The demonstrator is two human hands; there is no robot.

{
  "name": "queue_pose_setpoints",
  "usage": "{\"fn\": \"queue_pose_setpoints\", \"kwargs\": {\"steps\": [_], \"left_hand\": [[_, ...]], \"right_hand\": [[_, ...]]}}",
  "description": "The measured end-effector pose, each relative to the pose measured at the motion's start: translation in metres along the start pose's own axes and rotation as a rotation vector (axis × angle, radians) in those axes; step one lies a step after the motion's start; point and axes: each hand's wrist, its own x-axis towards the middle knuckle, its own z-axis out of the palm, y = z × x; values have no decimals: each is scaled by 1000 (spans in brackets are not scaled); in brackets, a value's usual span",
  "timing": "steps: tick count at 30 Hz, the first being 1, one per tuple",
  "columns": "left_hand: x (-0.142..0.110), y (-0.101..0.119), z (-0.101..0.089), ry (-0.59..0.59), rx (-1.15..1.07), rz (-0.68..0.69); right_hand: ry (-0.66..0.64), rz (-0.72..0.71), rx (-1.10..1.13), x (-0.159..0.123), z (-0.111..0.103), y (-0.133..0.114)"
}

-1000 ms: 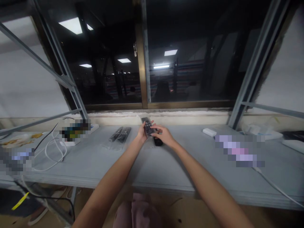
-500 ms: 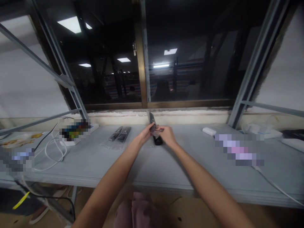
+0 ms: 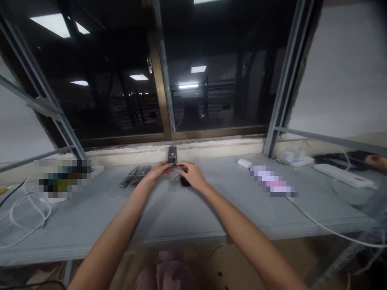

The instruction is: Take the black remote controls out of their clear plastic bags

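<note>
Over the table [image 3: 193,215] my left hand [image 3: 160,170] is closed on a dark, bagged remote control [image 3: 172,153], which is raised with its buttoned face toward me. My right hand [image 3: 192,174] pinches the clear plastic bag [image 3: 174,173] at the near end of it. Under the fingers of my right hand lies another black remote control [image 3: 184,182], partly hidden. To the left, beside my left forearm, bagged dark remote controls [image 3: 133,176] rest flat on the table.
A pixelated multicoloured object [image 3: 63,177] and looped white cables [image 3: 30,213] lie at left. On the right are a pixelated purple object [image 3: 272,180] with a white cable and a white power strip [image 3: 344,176]. Another person's hand [image 3: 376,162] shows at the right edge. A window stands behind.
My view has turned to the right, so things sit further left. The raised remote control now faces me more squarely. Another person's hand has come into view at the right.
</note>
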Motion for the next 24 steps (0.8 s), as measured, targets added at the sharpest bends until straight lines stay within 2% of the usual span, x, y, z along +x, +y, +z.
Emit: {"fn": "queue_pose_setpoints", "kwargs": {"steps": [2,6,8,10,12,15,17,19,21,22,24], "left_hand": [[-4,-4,-19,71,21,-6],[-11,-25,-56,145,86,-97],[-14,-36,-70,175,200,-100],[-18,-42,-82,224,406,-63],[-22,-40,-87,263,666,-34],[-31,-27,-79,280,992,-70],[-38,-16,-64,334,1071,-93],[-45,-6,-45,442,1021,-35],[-47,1,-25,515,948,86],[-46,3,-15,513,874,116],[-39,3,2,396,643,67]], "right_hand": [[-112,-42,-11,-2,2,-3],[-401,-155,-237,-8,10,-4],[-516,-194,-334,-10,13,-4],[-556,-184,-372,-10,13,-4],[-522,-144,-365,-10,12,-4],[-451,-93,-365,-11,12,-3],[-402,-89,-381,-11,13,-1],[-321,-95,-386,-10,13,0],[-193,-79,-372,-8,11,-1],[-106,-55,-361,-7,9,-1],[102,6,-324,-5,2,-3]]}}
